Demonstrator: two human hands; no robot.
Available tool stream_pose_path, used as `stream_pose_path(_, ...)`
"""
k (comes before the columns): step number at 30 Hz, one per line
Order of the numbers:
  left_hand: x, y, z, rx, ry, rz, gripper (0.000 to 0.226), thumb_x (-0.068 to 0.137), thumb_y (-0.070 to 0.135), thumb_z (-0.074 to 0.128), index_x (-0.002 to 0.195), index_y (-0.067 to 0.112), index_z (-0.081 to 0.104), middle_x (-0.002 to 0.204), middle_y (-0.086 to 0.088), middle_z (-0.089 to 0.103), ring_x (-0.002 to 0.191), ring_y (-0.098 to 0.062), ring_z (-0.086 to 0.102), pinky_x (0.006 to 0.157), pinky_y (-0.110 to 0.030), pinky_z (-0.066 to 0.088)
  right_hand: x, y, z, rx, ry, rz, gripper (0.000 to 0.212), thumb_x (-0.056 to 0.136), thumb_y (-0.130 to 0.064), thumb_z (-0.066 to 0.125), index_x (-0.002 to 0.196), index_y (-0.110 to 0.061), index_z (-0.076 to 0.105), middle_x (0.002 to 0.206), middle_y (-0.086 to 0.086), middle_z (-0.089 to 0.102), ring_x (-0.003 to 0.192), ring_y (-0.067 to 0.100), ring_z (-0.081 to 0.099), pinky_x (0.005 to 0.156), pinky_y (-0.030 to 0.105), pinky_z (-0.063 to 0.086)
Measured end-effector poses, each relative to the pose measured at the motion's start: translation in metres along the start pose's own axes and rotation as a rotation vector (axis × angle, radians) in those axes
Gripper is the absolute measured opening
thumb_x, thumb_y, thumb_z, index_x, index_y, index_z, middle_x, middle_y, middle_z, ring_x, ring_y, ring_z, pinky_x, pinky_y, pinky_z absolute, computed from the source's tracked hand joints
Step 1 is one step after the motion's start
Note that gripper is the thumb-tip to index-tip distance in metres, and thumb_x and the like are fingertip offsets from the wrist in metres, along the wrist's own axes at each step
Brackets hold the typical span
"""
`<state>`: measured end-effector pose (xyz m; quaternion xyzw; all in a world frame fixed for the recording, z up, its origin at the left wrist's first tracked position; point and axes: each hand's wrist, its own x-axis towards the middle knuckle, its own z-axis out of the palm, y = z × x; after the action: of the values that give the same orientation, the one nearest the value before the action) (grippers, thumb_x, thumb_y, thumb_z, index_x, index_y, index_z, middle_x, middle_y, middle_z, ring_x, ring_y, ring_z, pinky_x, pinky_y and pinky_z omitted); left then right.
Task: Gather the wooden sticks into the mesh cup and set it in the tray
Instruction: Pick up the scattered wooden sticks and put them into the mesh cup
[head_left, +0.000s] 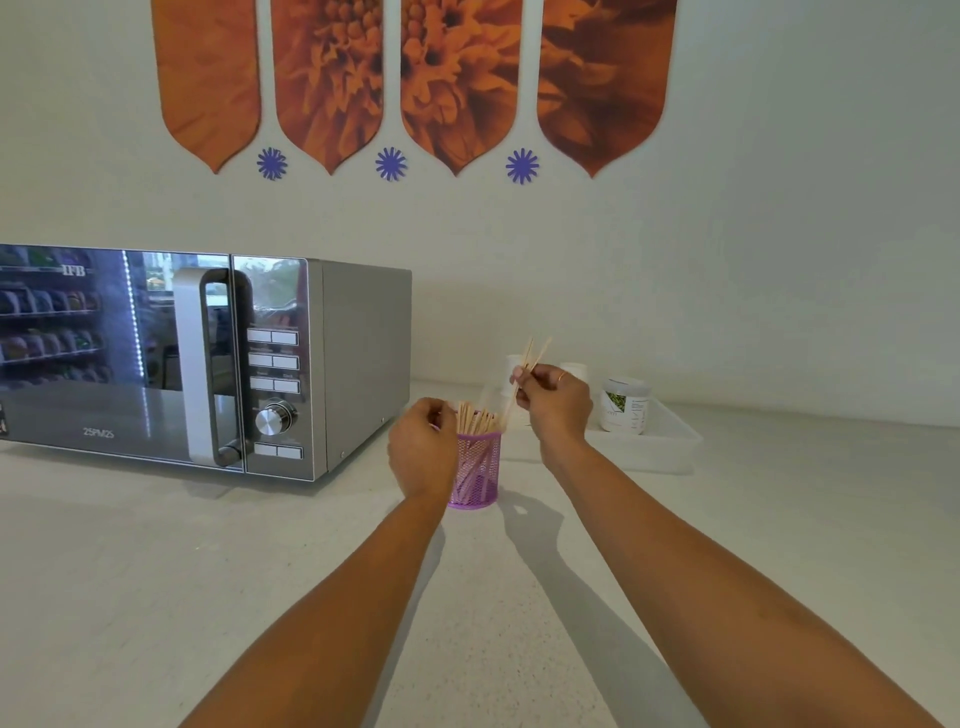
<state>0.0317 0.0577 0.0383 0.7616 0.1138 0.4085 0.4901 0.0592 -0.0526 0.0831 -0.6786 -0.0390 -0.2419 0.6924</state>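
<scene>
The left forearm (332, 613) and the right forearm (701, 561) are both bare as far as the view shows. The right hand (553, 400) wears a thin, gold-toned ring (561, 377) on one finger. The left hand (423, 449) is bare.

A pale plain wall (779, 234) carries four orange flower-print pointed panels (327, 78) and three small purple starburst decals (390, 163) above a speckled white counter (156, 571) bearing a mirrored silver microwave (208, 364).
</scene>
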Motion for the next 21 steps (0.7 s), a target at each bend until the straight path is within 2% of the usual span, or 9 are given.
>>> stream_pose_path(2, 0.004, -0.005, -0.002, -0.052, 0.017, -0.096, 0.028, 0.097, 0.018, 0.047, 0.118, 0.007, 0.062, 0.119, -0.012, 0.067, 0.104, -0.025, 0.063, 0.088, -0.030, 0.049, -0.002, 0.000, 0.010, -0.016, 0.025, -0.028, 0.024, 0.088, -0.013, 0.064, 0.104, 0.003, 0.069, 0.100, 0.017, 0.072, 0.072, 0.020, 0.065, 0.064, 0.016, 0.051)
stream_pose_path(5, 0.009, -0.015, 0.001, -0.089, -0.094, -0.228, 0.033, 0.100, 0.018, 0.040, 0.126, 0.004, 0.055, 0.129, -0.014, 0.060, 0.116, -0.030, 0.057, 0.101, -0.038, 0.045, -0.005, 0.008, 0.024, -0.162, -0.016, -0.078, 0.023, 0.087, -0.015, 0.065, 0.101, 0.004, 0.070, 0.099, 0.019, 0.074, 0.087, 0.031, 0.072, 0.080, 0.036, 0.058)
stream_pose_path(6, 0.011, -0.020, 0.002, -0.120, -0.140, -0.274, 0.035, 0.101, 0.021, 0.037, 0.126, 0.003, 0.054, 0.130, -0.016, 0.058, 0.117, -0.032, 0.056, 0.102, -0.040, 0.044, -0.006, 0.010, 0.027, -0.218, -0.043, -0.099, 0.023, 0.087, -0.015, 0.065, 0.100, 0.004, 0.071, 0.098, 0.020, 0.074, 0.089, 0.032, 0.072, 0.083, 0.037, 0.057)
stream_pose_path(10, 0.015, -0.030, 0.001, -0.258, -0.277, -0.389, 0.050, 0.102, 0.035, 0.027, 0.128, 0.002, 0.054, 0.133, -0.018, 0.057, 0.123, -0.034, 0.053, 0.111, -0.046, 0.039, -0.011, 0.015, 0.031, -0.429, -0.118, -0.137, 0.026, 0.089, -0.017, 0.063, 0.105, 0.002, 0.071, 0.104, 0.018, 0.073, 0.095, 0.030, 0.069, 0.072, 0.022, 0.043)
stream_pose_path(17, 0.018, -0.032, 0.000, -0.307, -0.301, -0.399, 0.059, 0.100, 0.044, 0.026, 0.125, 0.001, 0.058, 0.129, -0.018, 0.061, 0.117, -0.033, 0.059, 0.102, -0.040, 0.046, -0.004, 0.024, 0.035, -0.555, -0.177, -0.093, 0.032, 0.087, -0.025, 0.065, 0.105, 0.001, 0.070, 0.105, 0.017, 0.073, 0.097, 0.030, 0.067, 0.068, 0.024, 0.038)
stream_pose_path(21, 0.015, -0.030, 0.004, -0.312, -0.325, -0.396, 0.060, 0.100, 0.044, 0.026, 0.123, -0.001, 0.060, 0.126, -0.019, 0.063, 0.114, -0.033, 0.062, 0.099, -0.038, 0.048, 0.001, 0.033, 0.031, -0.615, -0.151, -0.071, 0.038, 0.092, -0.030, 0.057, 0.112, 0.002, 0.063, 0.113, 0.019, 0.068, 0.108, 0.033, 0.061, 0.077, 0.029, 0.044)
